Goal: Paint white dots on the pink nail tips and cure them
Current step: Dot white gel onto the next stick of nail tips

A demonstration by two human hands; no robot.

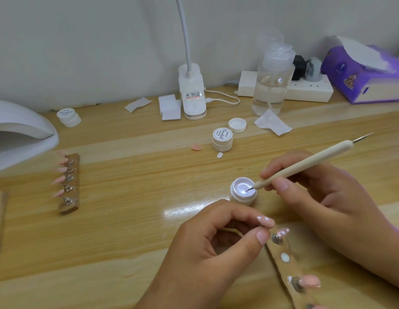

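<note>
the left hand (216, 248) pinches a pink nail tip (266, 221), dotted white, between thumb and forefinger, just above the holder strip (285, 257). the right hand (327, 197) grips a dotting tool (305, 166), its point dipped in the open white gel jar (243, 192) on the surface (127, 219) between both hands.

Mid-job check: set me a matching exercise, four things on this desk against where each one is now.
Things: 1 dotting tool; 2 loose lid; 3 curing lamp; 4 tissue box.
Places: A far left edge; B far right, by the wall; C tip in the open jar; D beside the closed jar.
Pairs: 1-C, 2-D, 3-A, 4-B.
</note>
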